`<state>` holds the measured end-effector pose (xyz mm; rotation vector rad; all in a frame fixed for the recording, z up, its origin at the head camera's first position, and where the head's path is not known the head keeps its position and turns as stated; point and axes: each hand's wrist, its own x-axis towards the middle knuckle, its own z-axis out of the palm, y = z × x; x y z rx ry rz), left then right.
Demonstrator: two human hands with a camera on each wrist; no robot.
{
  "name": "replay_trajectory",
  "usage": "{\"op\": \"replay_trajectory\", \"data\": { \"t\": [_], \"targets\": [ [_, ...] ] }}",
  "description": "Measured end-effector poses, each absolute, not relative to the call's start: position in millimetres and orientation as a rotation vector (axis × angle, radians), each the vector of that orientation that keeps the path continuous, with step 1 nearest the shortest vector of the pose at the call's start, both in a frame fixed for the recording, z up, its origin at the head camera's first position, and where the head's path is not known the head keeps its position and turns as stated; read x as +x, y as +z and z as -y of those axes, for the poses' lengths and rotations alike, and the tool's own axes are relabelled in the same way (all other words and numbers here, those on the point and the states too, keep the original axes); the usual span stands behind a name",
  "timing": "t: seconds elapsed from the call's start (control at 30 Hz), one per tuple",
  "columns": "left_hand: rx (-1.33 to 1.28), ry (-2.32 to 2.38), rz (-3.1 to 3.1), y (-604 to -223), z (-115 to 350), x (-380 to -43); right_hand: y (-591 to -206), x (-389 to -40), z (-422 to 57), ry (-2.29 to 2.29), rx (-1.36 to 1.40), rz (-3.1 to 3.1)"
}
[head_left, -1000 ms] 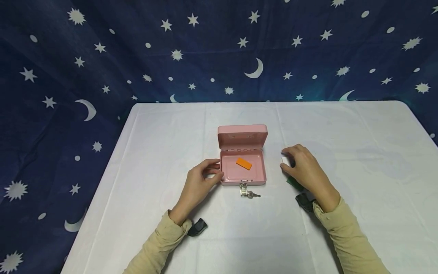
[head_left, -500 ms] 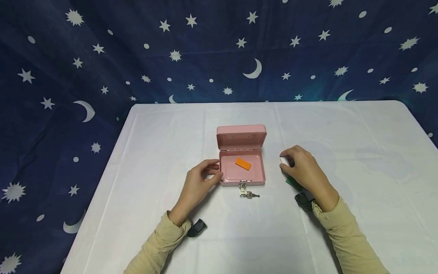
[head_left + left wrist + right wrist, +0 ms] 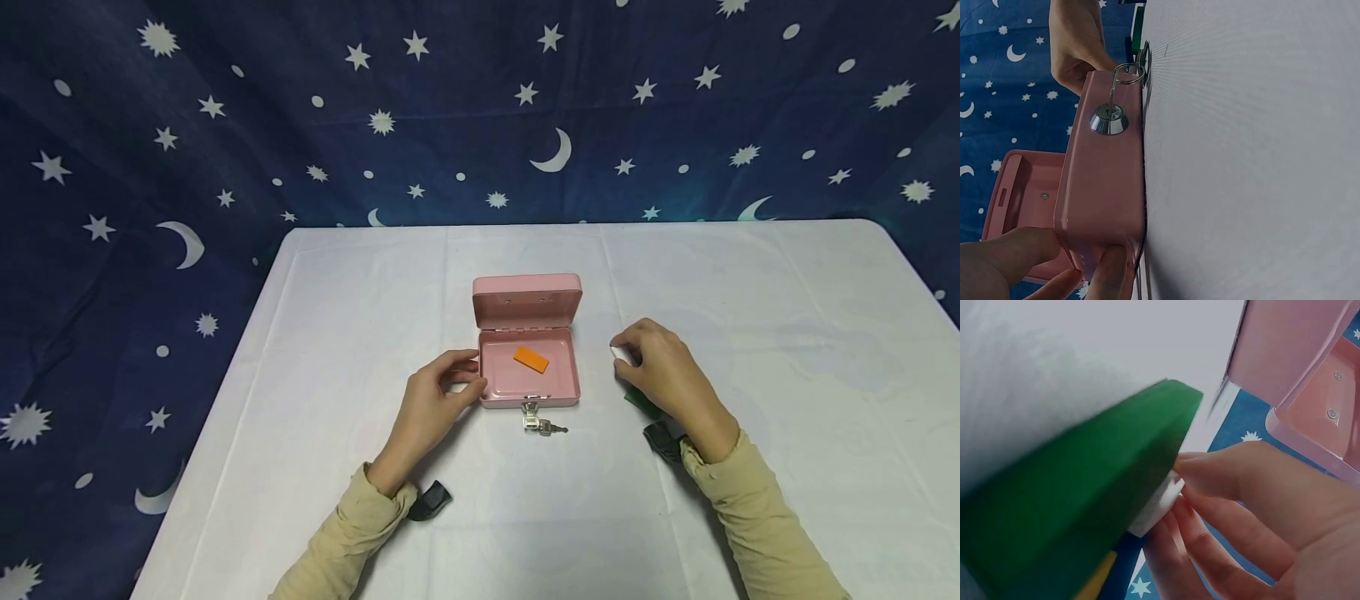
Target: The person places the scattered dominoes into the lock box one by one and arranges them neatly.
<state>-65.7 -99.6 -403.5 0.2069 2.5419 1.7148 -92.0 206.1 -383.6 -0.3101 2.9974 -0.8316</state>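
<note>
A pink metal cash box [image 3: 491, 392] stands with its lid [image 3: 527, 310] up, and an orange rectangular block [image 3: 531, 360] lies inside. My left hand [image 3: 431, 400] rests its thumb and fingertips against the box's left side; in the left wrist view its fingers [image 3: 1029, 245] lie at the rim and end wall. To the right of the box, my right hand [image 3: 667, 367] pinches the white end of a green block [image 3: 1085, 481]. In the right wrist view blue and yellow bands show on this block. In the head view the hand hides much of it.
Keys [image 3: 552, 427] on a ring hang from the round lock [image 3: 1109, 119] on the box's front. A white cloth covers the table [image 3: 360, 292]. Behind it hangs a dark blue curtain [image 3: 450, 92] with stars and moons. Each wrist wears a black strap [image 3: 431, 501].
</note>
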Motion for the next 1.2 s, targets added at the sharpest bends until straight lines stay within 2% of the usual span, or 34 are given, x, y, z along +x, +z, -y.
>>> {"op": "replay_trajectory", "data": {
  "t": [1.2],
  "targets": [
    [0.227,1.702,-2.559,-402.9,100.2,-66.0,-362.1,-84.3,-182.5,-0.925,-0.392,-3.012]
  ]
}}
